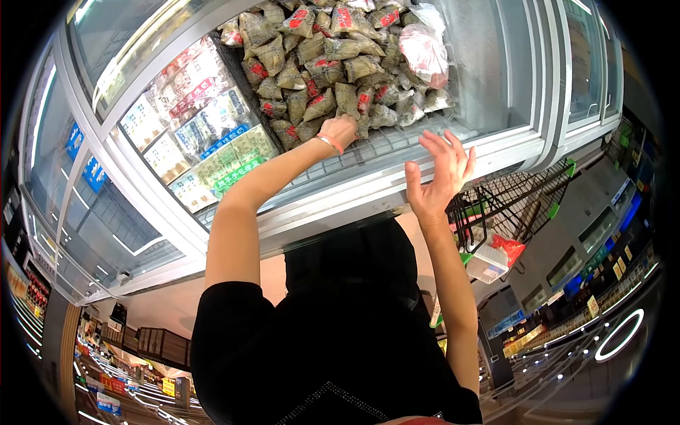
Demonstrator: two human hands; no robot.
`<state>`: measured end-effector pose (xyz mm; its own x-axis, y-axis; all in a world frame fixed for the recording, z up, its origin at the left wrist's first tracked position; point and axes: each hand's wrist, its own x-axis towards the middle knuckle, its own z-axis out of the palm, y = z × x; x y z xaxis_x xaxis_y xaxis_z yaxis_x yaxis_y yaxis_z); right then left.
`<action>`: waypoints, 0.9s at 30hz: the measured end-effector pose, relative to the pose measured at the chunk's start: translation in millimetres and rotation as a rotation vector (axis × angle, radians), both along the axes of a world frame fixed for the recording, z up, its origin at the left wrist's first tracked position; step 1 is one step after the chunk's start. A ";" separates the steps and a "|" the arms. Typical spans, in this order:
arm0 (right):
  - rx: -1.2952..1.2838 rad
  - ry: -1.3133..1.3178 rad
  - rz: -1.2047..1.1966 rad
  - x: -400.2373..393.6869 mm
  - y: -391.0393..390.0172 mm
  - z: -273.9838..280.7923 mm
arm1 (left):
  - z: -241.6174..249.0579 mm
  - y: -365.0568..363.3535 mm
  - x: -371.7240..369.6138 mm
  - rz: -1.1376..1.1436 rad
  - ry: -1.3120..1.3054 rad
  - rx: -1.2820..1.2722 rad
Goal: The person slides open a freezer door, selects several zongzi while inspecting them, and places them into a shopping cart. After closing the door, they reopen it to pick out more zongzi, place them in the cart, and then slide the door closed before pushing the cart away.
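Note:
Wrapped packets [319,106], green-brown with red labels, lie heaped inside an open chest freezer [297,219]. My left hand [340,130], with a red band at the wrist, reaches in at the near edge of the heap. Its fingers are bent against a packet [347,100]; the fingertips are hidden, so its hold on the packet cannot be made out. Over the freezer's front rim, to the right, my right hand [440,177] is raised with its fingers spread and nothing in it. A clear bag with pinkish-white contents [423,55] rests on the heap's right side.
Boxed and bagged goods [205,127] fill the freezer section left of a dark divider. Sliding glass lids [496,64] and metal frames border the opening. Beyond my right forearm stands a wire shopping cart [524,205] holding a white and red package [496,258].

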<state>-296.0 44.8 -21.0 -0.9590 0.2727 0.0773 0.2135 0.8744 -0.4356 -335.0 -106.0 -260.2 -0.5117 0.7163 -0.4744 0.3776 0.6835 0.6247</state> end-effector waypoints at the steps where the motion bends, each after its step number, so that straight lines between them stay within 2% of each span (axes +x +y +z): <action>1: -0.002 0.004 -0.001 0.5 -0.3 -0.5 | 0.2 -2.1 2.6 -0.001 0.006 -0.005; 11: 0.009 0.037 -0.011 0.7 -0.7 -1.6 | 3.0 -8.8 9.3 0.034 0.153 0.124; 17: 0.031 0.084 -0.020 1.2 -0.3 -2.0 | 35.1 -12.5 -9.5 0.096 0.229 0.231; 18: 0.041 0.097 -0.024 1.7 -0.5 -3.2 | 41.7 -13.2 -14.1 0.112 0.228 0.173; 23: 0.046 0.140 -0.052 2.5 -1.6 -4.2 | 80.7 -24.5 -43.1 0.079 0.476 0.195; 27: 0.046 0.168 -0.059 3.5 -1.5 -2.2 | 138.5 -36.9 -67.9 0.109 0.602 0.231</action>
